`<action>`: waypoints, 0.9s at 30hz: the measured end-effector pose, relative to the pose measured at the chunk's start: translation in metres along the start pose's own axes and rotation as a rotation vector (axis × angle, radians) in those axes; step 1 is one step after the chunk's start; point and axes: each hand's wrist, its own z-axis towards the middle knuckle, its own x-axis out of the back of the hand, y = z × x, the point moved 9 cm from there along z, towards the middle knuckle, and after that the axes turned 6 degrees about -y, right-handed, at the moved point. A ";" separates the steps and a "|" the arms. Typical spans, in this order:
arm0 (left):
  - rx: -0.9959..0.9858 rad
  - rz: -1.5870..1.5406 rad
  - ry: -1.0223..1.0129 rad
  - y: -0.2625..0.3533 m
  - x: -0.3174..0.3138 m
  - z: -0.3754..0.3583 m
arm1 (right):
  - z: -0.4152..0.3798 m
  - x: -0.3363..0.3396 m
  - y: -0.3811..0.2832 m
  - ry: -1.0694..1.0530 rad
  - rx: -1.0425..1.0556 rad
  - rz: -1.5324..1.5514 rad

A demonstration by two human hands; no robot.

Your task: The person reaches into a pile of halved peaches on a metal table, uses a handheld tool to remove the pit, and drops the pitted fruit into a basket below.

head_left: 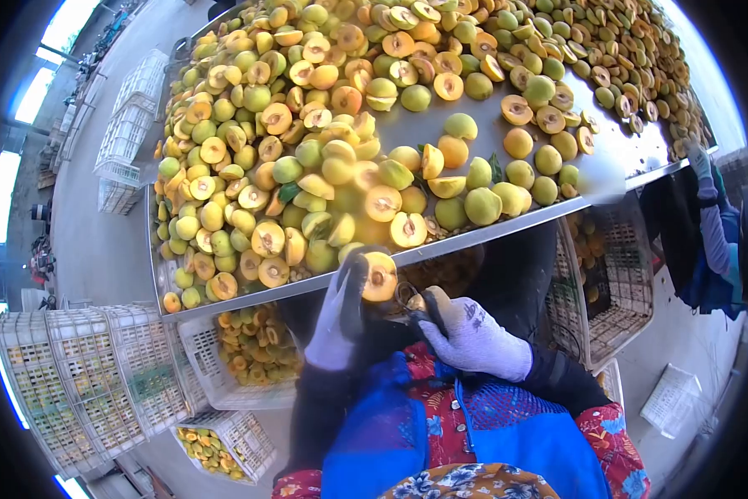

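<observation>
Two gloved hands worked at the near edge of the table, just below its metal rim. Left hand (338,320) gripped a halved fruit (380,276), fingers curled up around its left side, cut face toward the camera, pit cavity visible. The half sat right at the table edge (474,239), touching or just in front of it; couldn't tell which. Right hand (471,339) was closed into a loose fist around a small dark tool (411,299), fingers pressed together; the tool tip sat just right of and below the fruit half. Exact tool shape too blurred to call.

Blue apron (482,441) over a red flowered sleeve (607,432) filled the bottom of the view.

Below the table, left of the hands, a white plastic crate (241,353) held cut halves. Another crate (220,445) lower left held some too. Stacked empty crates (74,382) stood at far left. On the right, a crate (607,283) hung near the table edge with some fruit inside.

On the table, a big pile of fruit (307,166), whole yellow-green ones mixed with open halves, densest on the left and back. Bare steel patch showed mid-right. Far back right, smaller, greener halves (624,58) spread in a layer.

Another person's gloved hand (700,158) and blue sleeve showed at the far right edge. More white crates (128,125) stood on the floor beyond the table's left side.
</observation>
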 end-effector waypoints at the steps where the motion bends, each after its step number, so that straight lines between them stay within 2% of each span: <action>1: -0.028 -0.096 -0.028 -0.010 -0.006 0.001 | 0.000 -0.001 0.000 -0.003 -0.011 -0.026; 2: -0.057 -0.191 -0.055 -0.016 -0.011 0.002 | 0.000 -0.002 0.000 -0.006 -0.020 -0.051; 8: -0.158 0.086 0.038 -0.008 -0.024 -0.018 | -0.005 -0.012 0.001 -0.075 -0.059 -0.153; 9: -0.176 0.044 0.098 -0.005 -0.026 -0.022 | -0.005 -0.013 0.001 -0.062 -0.055 -0.151; 11: -0.234 0.248 0.197 -0.006 -0.018 -0.025 | -0.004 -0.015 0.002 -0.036 -0.046 -0.147; 15: -0.400 0.594 0.363 0.010 -0.025 -0.038 | -0.003 -0.019 -0.008 0.017 0.168 -0.161; 17: -0.426 0.675 0.373 0.011 -0.029 -0.037 | -0.006 -0.013 -0.015 0.064 0.284 -0.150; 20: -0.386 0.731 0.328 0.004 -0.026 -0.030 | -0.003 -0.014 0.000 -0.089 0.159 -0.029; 23: -0.284 0.707 0.275 -0.009 -0.016 -0.020 | -0.003 -0.014 0.019 -0.083 -0.096 -0.016; 24: -0.250 0.689 0.261 -0.015 -0.012 -0.015 | -0.003 -0.014 0.018 -0.087 -0.083 -0.020; 25: -0.234 0.539 0.239 -0.032 0.000 -0.008 | -0.004 -0.013 0.018 -0.091 -0.072 -0.023; 27: -0.224 0.523 0.221 -0.036 0.000 -0.007 | -0.006 -0.015 0.017 -0.120 -0.076 -0.055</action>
